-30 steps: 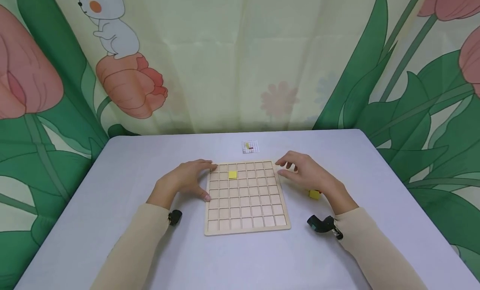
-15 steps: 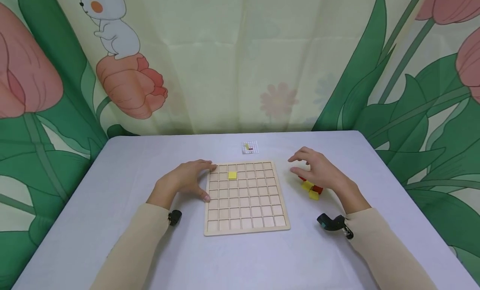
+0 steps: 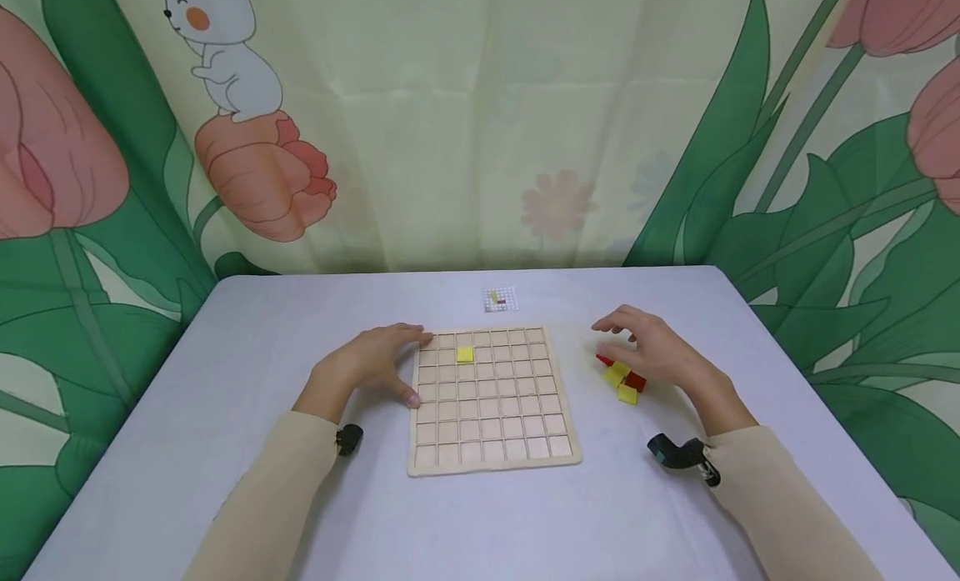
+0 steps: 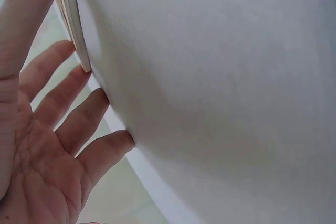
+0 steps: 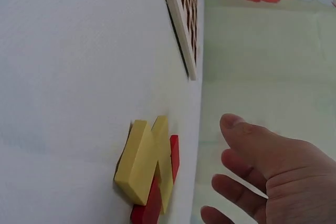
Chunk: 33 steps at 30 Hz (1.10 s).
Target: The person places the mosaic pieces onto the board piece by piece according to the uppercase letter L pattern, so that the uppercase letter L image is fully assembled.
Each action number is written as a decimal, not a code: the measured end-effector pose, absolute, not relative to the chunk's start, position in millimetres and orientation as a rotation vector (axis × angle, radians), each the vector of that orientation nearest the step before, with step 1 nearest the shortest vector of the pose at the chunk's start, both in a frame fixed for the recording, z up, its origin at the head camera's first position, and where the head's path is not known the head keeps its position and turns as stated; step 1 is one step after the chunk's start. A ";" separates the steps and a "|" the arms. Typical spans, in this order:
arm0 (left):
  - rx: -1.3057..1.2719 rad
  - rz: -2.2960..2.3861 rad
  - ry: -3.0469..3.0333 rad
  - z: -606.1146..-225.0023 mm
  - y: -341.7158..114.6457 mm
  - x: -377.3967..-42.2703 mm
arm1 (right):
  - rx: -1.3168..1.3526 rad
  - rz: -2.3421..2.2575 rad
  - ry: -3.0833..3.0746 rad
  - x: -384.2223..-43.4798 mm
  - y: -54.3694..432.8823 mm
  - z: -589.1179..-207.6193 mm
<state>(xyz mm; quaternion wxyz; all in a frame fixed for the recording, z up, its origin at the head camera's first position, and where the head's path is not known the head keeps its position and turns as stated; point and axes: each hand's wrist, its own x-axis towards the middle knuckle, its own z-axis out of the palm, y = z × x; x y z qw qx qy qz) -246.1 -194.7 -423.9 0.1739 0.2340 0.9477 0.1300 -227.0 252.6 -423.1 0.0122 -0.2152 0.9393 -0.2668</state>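
Observation:
A wooden grid board (image 3: 495,470) lies on the table, with one yellow square tile (image 3: 465,355) in a cell of its upper rows. My left hand (image 3: 369,364) rests against the board's left edge, thumb and fingers spread; the left wrist view shows its fingertips (image 4: 100,95) at the tabletop and the board's corner. To the right of the board, my right hand (image 3: 648,345) hovers with loosely bent fingers and nothing visible in them. Just below it is a small pile of yellow tiles (image 3: 627,394) and red tiles (image 3: 635,382). In the right wrist view the hand stands apart from the yellow tiles (image 5: 137,163).
Beyond the board lies a small pattern card (image 3: 500,298) with a printed grid and coloured squares. The white table (image 3: 480,531) ends at a patterned curtain (image 3: 450,147) behind. Each sleeve carries a black wrist camera (image 3: 678,454).
My right hand has moved right, from the board's right edge to above the tile pile, uncovering more tiles. The left hand and the yellow tile on the board stay put.

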 end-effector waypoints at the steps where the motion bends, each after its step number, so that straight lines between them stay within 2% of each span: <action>1: 0.662 0.365 2.686 -423.7 -194.9 -245.7 | -0.670 -0.834 2.923 -225.6 254.0 -424.5; 15: 0.667 0.358 2.704 -424.6 -200.0 -246.2 | -0.587 -0.761 2.910 -213.7 273.9 -426.9; 33: 0.645 0.387 2.693 -423.1 -192.6 -246.2 | -0.612 -0.685 2.871 -186.0 285.9 -428.7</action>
